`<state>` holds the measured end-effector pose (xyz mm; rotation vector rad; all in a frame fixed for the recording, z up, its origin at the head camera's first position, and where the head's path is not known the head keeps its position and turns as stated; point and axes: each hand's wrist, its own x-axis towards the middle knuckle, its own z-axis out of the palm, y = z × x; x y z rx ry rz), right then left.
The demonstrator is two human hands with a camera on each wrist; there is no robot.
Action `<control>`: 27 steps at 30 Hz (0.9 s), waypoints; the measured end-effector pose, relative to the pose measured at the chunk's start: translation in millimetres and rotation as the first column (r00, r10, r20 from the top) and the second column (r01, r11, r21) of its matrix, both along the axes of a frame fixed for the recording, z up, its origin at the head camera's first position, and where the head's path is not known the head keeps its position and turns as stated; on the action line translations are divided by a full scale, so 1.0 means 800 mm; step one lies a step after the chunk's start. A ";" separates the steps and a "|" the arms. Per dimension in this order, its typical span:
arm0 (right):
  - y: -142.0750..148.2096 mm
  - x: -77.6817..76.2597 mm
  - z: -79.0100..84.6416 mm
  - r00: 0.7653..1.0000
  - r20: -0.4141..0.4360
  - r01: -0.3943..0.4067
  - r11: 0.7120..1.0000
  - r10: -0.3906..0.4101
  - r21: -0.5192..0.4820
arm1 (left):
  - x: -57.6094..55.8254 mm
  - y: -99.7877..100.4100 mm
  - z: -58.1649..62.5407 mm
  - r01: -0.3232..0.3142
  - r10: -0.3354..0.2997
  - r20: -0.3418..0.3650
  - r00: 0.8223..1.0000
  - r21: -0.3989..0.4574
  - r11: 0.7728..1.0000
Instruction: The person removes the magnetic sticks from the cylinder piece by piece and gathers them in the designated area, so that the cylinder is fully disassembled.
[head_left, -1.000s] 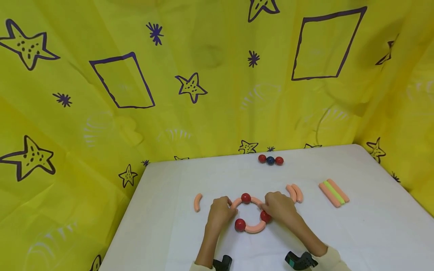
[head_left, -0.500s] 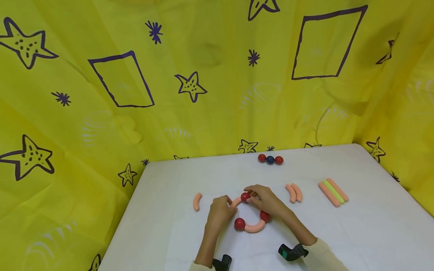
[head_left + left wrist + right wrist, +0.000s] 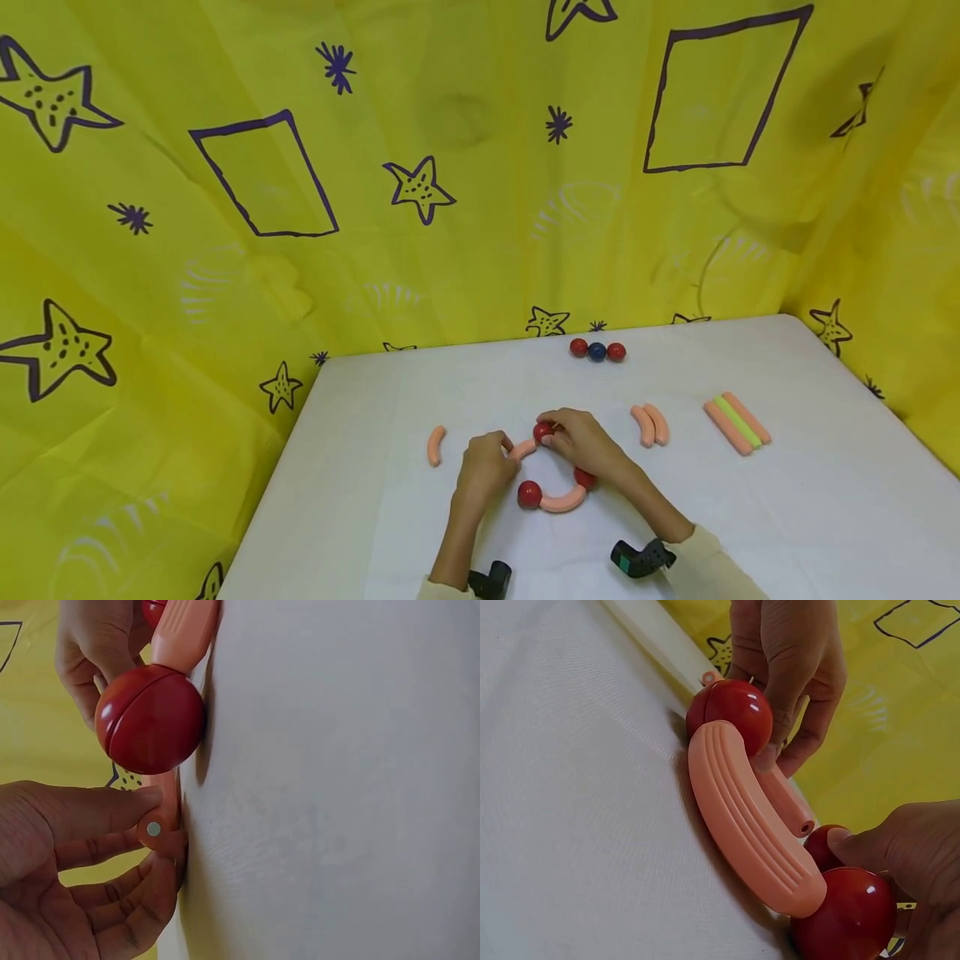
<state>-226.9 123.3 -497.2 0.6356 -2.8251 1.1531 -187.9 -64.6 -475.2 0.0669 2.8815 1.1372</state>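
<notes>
My left hand (image 3: 483, 468) pinches a curved orange toy rod (image 3: 523, 451), whose end bears a round silver disc in the left wrist view. My right hand (image 3: 583, 442) holds a red ball (image 3: 542, 432) between thumb and fingers, just beyond the rod's other end; whether they touch I cannot tell. Nearer me, a second curved orange rod (image 3: 754, 817) lies on the table, joining a red ball (image 3: 150, 720) at its left to another red ball (image 3: 847, 915) at its right. The right side of the ring is mostly hidden by my right hand.
On the white table (image 3: 375, 533), a loose curved rod (image 3: 436, 446) lies left and two curved rods (image 3: 649, 426) right. Straight orange and green rods (image 3: 737, 423) lie farther right. Two red balls and a blue ball (image 3: 597, 352) sit near the back edge, before a yellow curtain (image 3: 465, 275).
My right hand has moved left, from the rod on the ring's right side to the red ball at the far side, and now holds that ball. My left hand keeps its pinch on the curved rod.
</notes>
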 end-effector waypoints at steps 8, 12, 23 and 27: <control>0.001 0.001 -0.002 1.000 0.002 -0.006 1.000 0.006 -0.005 | 0.002 -0.001 0.000 -0.017 0.016 0.007 1.000 0.004 1.000; 0.001 0.001 -0.003 1.000 0.002 0.000 1.000 0.000 -0.002 | 0.002 -0.004 0.002 -0.029 0.029 -0.001 1.000 -0.015 0.999; 0.000 0.002 -0.003 1.000 0.011 -0.003 1.000 0.003 0.003 | 0.001 -0.015 0.007 -0.084 0.084 0.004 0.996 0.020 0.996; 0.000 0.003 -0.003 1.000 -0.009 -0.010 1.000 0.010 -0.004 | -0.006 -0.025 0.011 -0.133 0.134 -0.024 0.991 0.035 0.990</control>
